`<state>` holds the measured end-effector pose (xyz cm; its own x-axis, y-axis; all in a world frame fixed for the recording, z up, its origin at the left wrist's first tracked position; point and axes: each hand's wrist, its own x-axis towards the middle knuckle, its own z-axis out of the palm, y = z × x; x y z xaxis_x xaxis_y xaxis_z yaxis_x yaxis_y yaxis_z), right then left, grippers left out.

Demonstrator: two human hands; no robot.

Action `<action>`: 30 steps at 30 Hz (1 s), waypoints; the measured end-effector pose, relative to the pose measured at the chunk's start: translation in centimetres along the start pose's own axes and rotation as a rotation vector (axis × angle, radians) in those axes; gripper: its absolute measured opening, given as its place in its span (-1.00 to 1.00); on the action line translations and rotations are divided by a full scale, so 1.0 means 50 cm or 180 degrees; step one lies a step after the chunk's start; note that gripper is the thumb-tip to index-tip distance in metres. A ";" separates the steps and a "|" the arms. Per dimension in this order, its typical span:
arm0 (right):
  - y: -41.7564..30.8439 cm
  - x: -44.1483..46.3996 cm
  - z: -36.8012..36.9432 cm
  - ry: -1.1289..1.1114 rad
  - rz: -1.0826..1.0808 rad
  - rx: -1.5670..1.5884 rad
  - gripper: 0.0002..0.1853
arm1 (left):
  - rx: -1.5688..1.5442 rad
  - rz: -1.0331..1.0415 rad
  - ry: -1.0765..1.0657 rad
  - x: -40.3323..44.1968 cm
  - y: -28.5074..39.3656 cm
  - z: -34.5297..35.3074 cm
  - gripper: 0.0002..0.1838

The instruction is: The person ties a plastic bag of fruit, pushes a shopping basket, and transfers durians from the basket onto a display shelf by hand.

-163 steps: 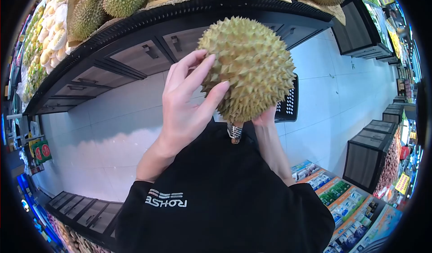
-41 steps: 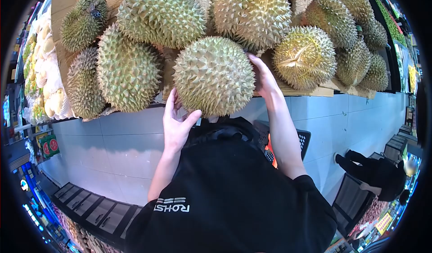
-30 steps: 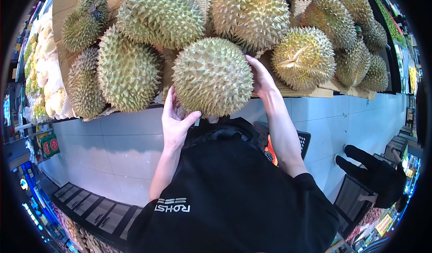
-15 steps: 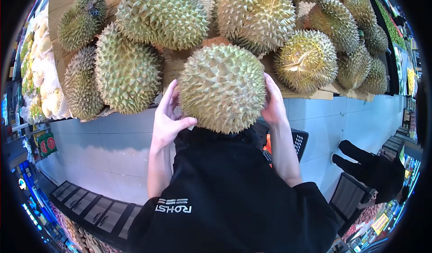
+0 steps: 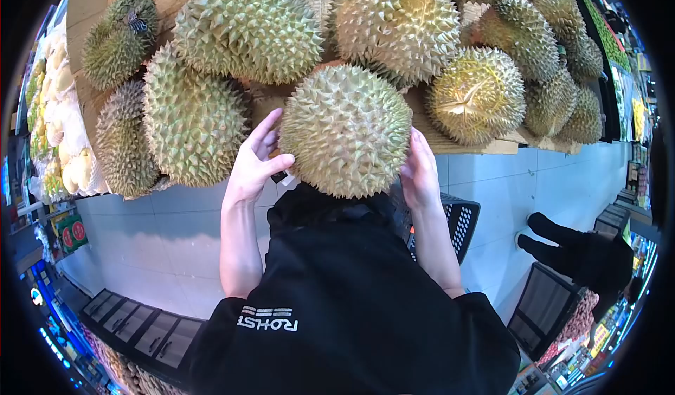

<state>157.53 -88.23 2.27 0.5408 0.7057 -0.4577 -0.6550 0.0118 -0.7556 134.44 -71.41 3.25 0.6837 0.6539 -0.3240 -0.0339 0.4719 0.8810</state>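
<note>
A round, spiky green-brown durian (image 5: 349, 131) is held up between my two hands, in front of my chest. My left hand (image 5: 254, 162) is at its left side, fingers curved up along the spines and thumb near its lower edge. Against the right side presses my right hand (image 5: 422, 166), its fingertips partly hidden by the fruit. Just beyond, a large oval durian (image 5: 249, 29) and a durian with a yellowish ridge (image 5: 397, 26) lie on the cardboard-covered stand. A durian with a pale star-shaped split (image 5: 476, 98) sits to the right.
More durians (image 5: 195, 117) line the stand's left and right. Netted pale fruit (image 5: 67, 128) is at the far left. A dark perforated crate (image 5: 457, 226) stands low by my right forearm. Another person in dark clothes (image 5: 590, 254) is at the right on the tiled floor.
The held durian has shifted slightly up in view, both hands moving with it. My left thumb is higher beside the fruit. The other person's position is nearly the same.
</note>
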 end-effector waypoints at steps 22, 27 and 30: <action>0.016 0.017 0.001 0.0170 -0.0043 -0.0183 -0.57 | -0.0690 0.0356 0.1020 -0.061 -0.101 0.009 -0.31; 0.038 0.031 -0.021 -0.0007 0.0122 0.0088 -0.55 | -0.0809 0.0018 0.1151 -0.069 -0.103 0.040 -0.58; 0.039 0.031 -0.019 -0.0075 -0.0017 -0.0183 -0.52 | -0.0747 0.0115 0.1022 -0.070 -0.108 0.038 -0.66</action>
<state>157.59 -87.77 -0.33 0.5312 0.7222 -0.4430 -0.6203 -0.0246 -0.7840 133.63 -77.35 0.30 0.4175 0.8067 -0.4182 -0.2448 0.5431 0.8032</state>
